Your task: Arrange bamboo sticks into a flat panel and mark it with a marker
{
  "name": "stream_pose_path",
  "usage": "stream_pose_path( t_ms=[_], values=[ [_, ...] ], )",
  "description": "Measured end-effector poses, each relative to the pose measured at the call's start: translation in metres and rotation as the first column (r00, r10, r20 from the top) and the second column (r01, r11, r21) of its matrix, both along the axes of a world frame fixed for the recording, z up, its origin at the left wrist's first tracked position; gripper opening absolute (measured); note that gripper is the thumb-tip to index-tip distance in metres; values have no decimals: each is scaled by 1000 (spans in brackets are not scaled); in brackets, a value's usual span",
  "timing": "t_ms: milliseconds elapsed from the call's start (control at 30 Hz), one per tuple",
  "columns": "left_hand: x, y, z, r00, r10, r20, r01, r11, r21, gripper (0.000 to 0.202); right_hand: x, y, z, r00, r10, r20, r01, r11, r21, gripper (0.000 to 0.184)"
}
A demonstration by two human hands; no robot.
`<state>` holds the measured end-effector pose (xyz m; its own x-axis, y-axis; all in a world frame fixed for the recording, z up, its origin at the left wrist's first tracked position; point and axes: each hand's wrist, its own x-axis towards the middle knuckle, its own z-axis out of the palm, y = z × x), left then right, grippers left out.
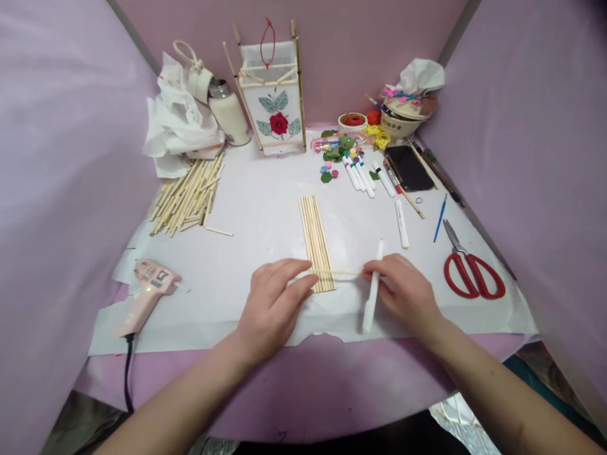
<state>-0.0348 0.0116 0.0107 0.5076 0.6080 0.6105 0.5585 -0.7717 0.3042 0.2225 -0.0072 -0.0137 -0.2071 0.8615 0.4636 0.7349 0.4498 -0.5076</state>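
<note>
A row of thin wooden sticks [313,230] lies side by side on the white paper, forming a narrow strip. Over its near end, a single wooden stick [348,273] runs crosswise between my hands. My left hand [275,300] is closed at the left end of this stick, thumb and forefinger at the strip's near end. My right hand [403,291] grips a white marker [372,300], held tilted, and its fingertips also meet the stick's right end. The fingers partly hide both ends of the stick.
A pink glue gun [149,294] lies left, below a pile of sticks [190,196]. Red-handled scissors [474,272] rest right, near a phone [410,167] and several markers [359,175]. Behind stand a lantern [277,114] with a painted rose, a bottle [230,114] and a bowl [401,123].
</note>
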Motion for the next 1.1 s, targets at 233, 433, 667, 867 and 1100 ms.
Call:
stream_pose_path(
  t_ms=[233, 433, 667, 867, 1100],
  values=[
    [11, 95, -5, 941, -280, -189, 240, 948, -211, 49, 18, 19, -7, 887, -420, -190, 400, 906, -137, 13],
    [59, 112, -17, 879, -227, -419, 97, 946, -310, 66, 25, 24, -14, 801, -561, -210, 541, 828, -149, 17],
    [77, 112, -22, 884, -181, -432, 69, 962, -264, 70, 44, 26, -15, 679, -709, -192, 700, 704, -121, 25],
    [87, 121, -29, 855, -147, -497, -17, 950, -310, 70, 43, 25, -13, 671, -716, -193, 699, 698, -156, 23],
    [88, 119, -36, 870, -169, -463, 23, 952, -304, 67, 41, 26, -9, 661, -733, -162, 724, 679, -121, 21]
  ],
)
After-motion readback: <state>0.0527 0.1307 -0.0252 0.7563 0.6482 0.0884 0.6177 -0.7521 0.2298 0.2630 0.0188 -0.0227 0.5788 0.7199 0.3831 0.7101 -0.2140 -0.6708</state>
